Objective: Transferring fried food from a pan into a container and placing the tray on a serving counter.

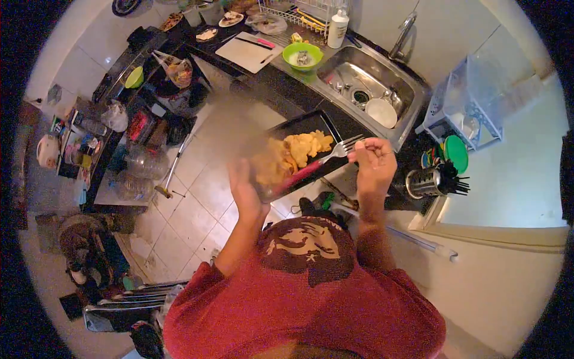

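A black rectangular tray [332,123] is tilted in front of my chest, with golden-yellow fried food [309,146] on it. My left hand [245,186] supports the tray at its left end. Across the near side of the tray lies a fork [309,172] with a red handle, tines pointing to the upper right. The thumb and fingertips of my right hand [376,161] are pinched at the tines, over the tray's right edge. A grey blur covers the tray's left part and some of the food.
Ahead is a counter with a steel sink [403,105] holding a white dish [381,113], a lime-green bowl [302,56] and a white cutting board [246,51] with a pink-handled knife [265,43]. A utensil holder [423,183] stands at right. Left, cluttered shelves [101,148] border the tiled floor [193,193].
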### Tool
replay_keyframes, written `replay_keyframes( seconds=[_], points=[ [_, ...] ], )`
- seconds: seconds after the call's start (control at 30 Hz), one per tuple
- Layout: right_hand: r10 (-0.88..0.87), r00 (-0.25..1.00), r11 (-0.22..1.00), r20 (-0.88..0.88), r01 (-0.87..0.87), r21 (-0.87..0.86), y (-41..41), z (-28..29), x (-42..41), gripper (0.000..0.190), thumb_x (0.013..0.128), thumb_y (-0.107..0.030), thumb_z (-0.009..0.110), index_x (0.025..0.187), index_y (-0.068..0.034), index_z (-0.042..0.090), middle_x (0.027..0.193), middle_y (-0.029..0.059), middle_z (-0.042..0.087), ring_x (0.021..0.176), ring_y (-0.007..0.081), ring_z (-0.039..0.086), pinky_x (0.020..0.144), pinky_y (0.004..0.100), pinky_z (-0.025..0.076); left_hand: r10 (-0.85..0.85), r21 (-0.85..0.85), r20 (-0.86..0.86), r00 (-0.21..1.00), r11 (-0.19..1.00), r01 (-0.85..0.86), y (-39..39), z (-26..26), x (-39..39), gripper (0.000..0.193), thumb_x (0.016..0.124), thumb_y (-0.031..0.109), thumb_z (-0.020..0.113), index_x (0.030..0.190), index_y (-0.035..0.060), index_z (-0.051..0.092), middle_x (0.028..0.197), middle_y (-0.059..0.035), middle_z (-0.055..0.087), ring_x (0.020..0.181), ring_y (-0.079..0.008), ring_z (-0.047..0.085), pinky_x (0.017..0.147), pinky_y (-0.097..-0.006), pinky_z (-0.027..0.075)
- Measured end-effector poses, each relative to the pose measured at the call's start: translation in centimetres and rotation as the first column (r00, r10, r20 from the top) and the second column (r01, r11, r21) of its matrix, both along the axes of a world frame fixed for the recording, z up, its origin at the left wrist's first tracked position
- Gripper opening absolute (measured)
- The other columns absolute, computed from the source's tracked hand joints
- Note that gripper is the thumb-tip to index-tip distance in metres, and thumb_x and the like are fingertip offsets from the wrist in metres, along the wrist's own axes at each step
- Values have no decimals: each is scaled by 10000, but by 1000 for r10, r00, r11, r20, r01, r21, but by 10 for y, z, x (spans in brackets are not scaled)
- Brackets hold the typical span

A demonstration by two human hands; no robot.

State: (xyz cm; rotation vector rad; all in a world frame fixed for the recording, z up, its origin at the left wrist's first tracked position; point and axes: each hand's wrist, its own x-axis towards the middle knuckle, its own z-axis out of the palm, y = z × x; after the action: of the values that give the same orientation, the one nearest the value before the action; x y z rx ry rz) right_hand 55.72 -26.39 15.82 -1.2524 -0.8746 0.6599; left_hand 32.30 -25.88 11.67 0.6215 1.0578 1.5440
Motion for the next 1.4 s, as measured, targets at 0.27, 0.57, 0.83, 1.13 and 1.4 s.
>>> replay_keyframes(
  seconds=[0.27, 0.57, 0.83, 1.13, 1.4],
  points=[
    [51, 998, 997, -47, -54, -54, 34, 35, -7, 90, 896, -2, 606, 907, 1, 517, 763, 79, 593, 653, 142, 626, 628, 262, 526, -18, -41, 107, 994, 999, 23, -9, -1, 11, 445, 985, 300, 488, 1357, 68, 411, 1225, -103, 533, 1096, -229, 554, 908, -380, 490],
    [128, 981, 980, 145, -103, -170, 57, 13, -16, 114, 900, -6, 598, 913, 9, 485, 799, 92, 582, 680, 162, 659, 623, 262, 548, -16, -87, 54, 998, 996, 21, -17, 4, 10, 427, 967, 361, 525, 1303, 101, 482, 1191, -93, 552, 1057, -233, 553, 884, -392, 486],
    [177, 955, 953, 238, -106, -284, 60, 14, -17, 130, 874, -6, 620, 907, 12, 495, 798, 81, 591, 688, 150, 664, 619, 254, 535, -29, -36, 89, 996, 999, 32, -12, 11, 5, 477, 958, 289, 520, 1389, 103, 434, 1212, -65, 537, 1074, -199, 539, 879, -333, 484],
    [-29, 660, 995, 750, 91, -42, 59, 10, -16, 141, 798, -121, 720, 816, -31, 613, 791, 68, 616, 650, 189, 568, 592, 309, 438, -53, -25, 72, 996, 998, 54, -6, 7, -1, 394, 1002, 243, 457, 1332, 34, 409, 1227, -161, 564, 1112, -260, 581, 960, -381, 478],
    [-26, 672, 990, 740, 120, -73, 51, 3, -18, 156, 796, -169, 739, 850, -47, 659, 837, 72, 609, 684, 183, 544, 640, 310, 453, -81, -41, 63, 995, 996, 84, -8, 10, -9, 423, 998, 239, 474, 1353, 23, 399, 1289, -150, 525, 1138, -255, 565, 984, -370, 458]
  ],
)
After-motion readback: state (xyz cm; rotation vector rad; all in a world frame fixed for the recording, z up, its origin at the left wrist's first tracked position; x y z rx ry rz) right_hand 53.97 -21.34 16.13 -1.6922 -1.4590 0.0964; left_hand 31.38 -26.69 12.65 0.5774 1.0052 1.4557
